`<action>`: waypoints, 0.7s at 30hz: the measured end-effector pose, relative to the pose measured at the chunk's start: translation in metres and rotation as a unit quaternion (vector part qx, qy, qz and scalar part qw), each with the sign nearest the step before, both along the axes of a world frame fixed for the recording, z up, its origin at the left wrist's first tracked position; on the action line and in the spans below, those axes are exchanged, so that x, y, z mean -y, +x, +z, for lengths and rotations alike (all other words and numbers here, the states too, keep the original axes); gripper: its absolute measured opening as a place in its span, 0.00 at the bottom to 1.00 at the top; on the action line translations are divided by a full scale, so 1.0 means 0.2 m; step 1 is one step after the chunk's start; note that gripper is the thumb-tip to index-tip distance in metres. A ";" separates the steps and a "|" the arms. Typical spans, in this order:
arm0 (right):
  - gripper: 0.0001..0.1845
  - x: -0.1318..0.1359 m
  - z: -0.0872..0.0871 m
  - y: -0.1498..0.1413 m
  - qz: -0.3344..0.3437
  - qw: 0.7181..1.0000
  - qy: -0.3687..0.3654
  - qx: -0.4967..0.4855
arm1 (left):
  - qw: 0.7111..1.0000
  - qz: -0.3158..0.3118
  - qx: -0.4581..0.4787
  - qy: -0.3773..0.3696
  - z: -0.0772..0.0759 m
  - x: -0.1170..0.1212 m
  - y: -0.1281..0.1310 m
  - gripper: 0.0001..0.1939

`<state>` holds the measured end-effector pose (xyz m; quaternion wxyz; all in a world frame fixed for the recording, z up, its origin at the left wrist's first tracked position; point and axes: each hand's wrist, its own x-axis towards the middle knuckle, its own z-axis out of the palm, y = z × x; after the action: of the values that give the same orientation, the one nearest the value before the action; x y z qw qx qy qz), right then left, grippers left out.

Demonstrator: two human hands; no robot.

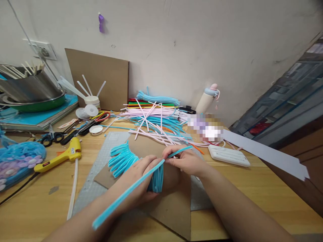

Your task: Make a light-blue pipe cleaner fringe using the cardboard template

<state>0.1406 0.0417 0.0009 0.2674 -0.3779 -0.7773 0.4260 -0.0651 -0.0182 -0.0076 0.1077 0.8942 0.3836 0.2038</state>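
My left hand [142,173] is closed around a row of looped light-blue pipe cleaners [123,159]. The loops fan out to its left, and more folded strands hang below its fingertips. With thumb and fingers, my right hand [188,160] pinches a long single blue pipe cleaner [127,194] at the top of the row. That strand slants down across my left forearm, and its other end pokes out over my right hand. Both hands are above a piece of brown cardboard [174,215] on a grey cutting mat [88,191]. My left fingertips are partly hidden.
Pink and blue pipe cleaners [148,114] lie piled behind my hands. To the left are a yellow glue gun [72,153], black scissors [51,136] and a blue fluffy flowered piece [20,161]. A white power bank [228,156] and a bottle [205,101] stand on the right.
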 end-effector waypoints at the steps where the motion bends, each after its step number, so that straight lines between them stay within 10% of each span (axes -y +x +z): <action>1: 0.04 -0.01 0.00 0.00 0.017 1.000 0.010 -0.007 | 1.000 -0.001 0.001 -0.001 0.00 0.00 0.00 0.39; 7: 0.06 -0.02 0.03 0.01 0.082 0.994 0.069 -0.019 | 1.000 -0.007 -0.002 -0.002 -0.01 -0.01 -0.01 0.40; 21: 0.06 0.00 0.01 -0.02 0.054 0.994 -0.088 -0.032 | 0.998 -0.014 -0.023 0.057 -0.03 0.00 0.00 0.37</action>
<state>0.1367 0.0413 0.0039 0.2343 -0.3442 -0.7471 0.5181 -0.0657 -0.0182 -0.0130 0.0508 0.9086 0.3612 0.2033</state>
